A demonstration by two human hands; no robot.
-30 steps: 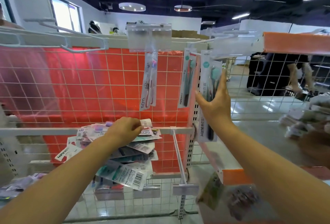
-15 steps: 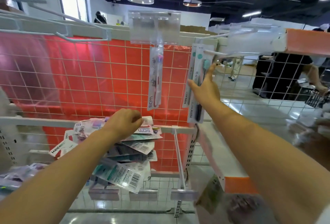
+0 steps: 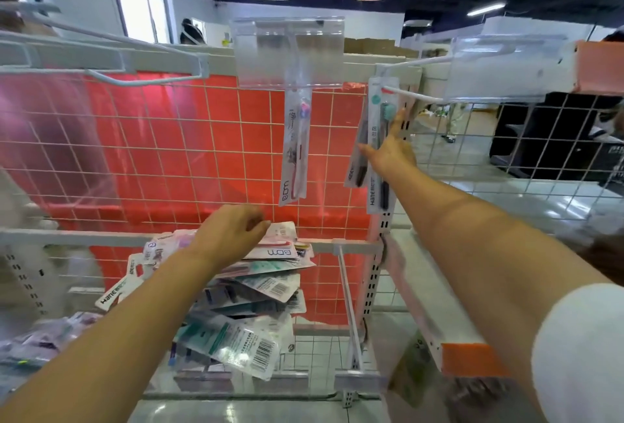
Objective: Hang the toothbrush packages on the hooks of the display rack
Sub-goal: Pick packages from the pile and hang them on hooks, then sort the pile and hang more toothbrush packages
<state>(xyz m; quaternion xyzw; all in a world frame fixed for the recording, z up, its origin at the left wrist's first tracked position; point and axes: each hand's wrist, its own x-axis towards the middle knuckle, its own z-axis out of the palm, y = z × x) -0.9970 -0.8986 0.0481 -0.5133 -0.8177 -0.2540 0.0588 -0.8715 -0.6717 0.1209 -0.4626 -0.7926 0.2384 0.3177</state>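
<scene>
1. The left hand (image 3: 233,230) rested on a loose pile of toothbrush packages (image 3: 250,291), with its fingers curled; I could not tell if it gripped one.
2. The pile lay in front of the red wire grid (image 3: 169,152) of the display rack.
3. The right hand (image 3: 391,152) reached up, fingers spread, and touched a teal toothbrush package (image 3: 380,159) that hung on the right hook (image 3: 415,95).
4. A second package (image 3: 358,159) hung just behind it on the same hook.
5. One pink toothbrush package (image 3: 295,149) hung alone below a clear label holder (image 3: 287,51) in the middle.
</scene>
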